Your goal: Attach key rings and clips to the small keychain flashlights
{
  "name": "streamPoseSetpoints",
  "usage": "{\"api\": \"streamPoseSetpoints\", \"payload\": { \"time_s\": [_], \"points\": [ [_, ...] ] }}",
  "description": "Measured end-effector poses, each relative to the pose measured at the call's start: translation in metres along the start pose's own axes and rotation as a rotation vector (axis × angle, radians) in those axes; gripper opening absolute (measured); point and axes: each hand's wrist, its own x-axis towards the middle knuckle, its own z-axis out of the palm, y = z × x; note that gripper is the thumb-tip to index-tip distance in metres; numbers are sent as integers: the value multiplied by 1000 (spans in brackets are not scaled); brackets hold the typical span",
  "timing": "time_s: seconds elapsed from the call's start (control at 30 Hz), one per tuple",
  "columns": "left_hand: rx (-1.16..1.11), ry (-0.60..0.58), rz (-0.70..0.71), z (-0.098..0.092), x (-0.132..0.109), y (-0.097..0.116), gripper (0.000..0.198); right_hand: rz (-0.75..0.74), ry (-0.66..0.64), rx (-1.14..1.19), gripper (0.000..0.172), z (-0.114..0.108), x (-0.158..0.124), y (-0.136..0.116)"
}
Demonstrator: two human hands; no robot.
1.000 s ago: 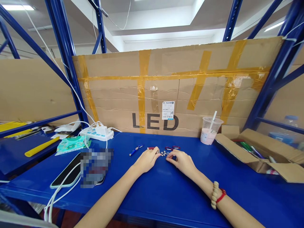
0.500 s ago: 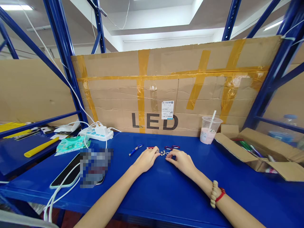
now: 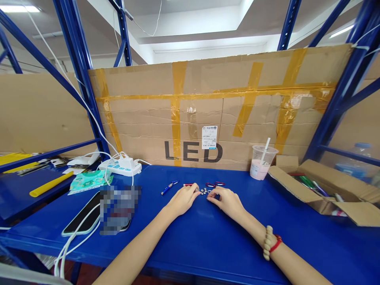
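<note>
On the blue table several small round silvery discs (image 3: 203, 191) lie between my hands. My left hand (image 3: 184, 199) rests just left of them, its fingers curled together; whatever they hold is hidden. To the right, my right hand (image 3: 228, 200) has its thumb and fingers drawn together beside a small white ring (image 3: 209, 191). Whether it grips the ring I cannot tell. Two red carabiner-like clips (image 3: 215, 184) lie behind the right hand. A slim red object (image 3: 188, 185) shows partly behind my left hand. Farther left lies a blue pen-like object (image 3: 170, 187).
A plastic cup (image 3: 263, 161) with a straw and pink drink stands back right, beside an open cardboard box (image 3: 323, 186) holding pens. On the left are a phone (image 3: 84, 213), white cables and a power strip (image 3: 130, 168). A cardboard sheet (image 3: 142, 118) walls the back.
</note>
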Motion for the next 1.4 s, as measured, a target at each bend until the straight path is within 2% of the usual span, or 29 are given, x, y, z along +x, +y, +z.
{"api": "streamPoseSetpoints", "payload": {
  "time_s": [0.43,1.4],
  "points": [
    [-7,18,9,0,-2,-1,20,7,5,-6,16,-1,-1,-2],
    [12,-25,0,2,0,-2,22,5,32,-18,14,0,0,1]
  ]
}}
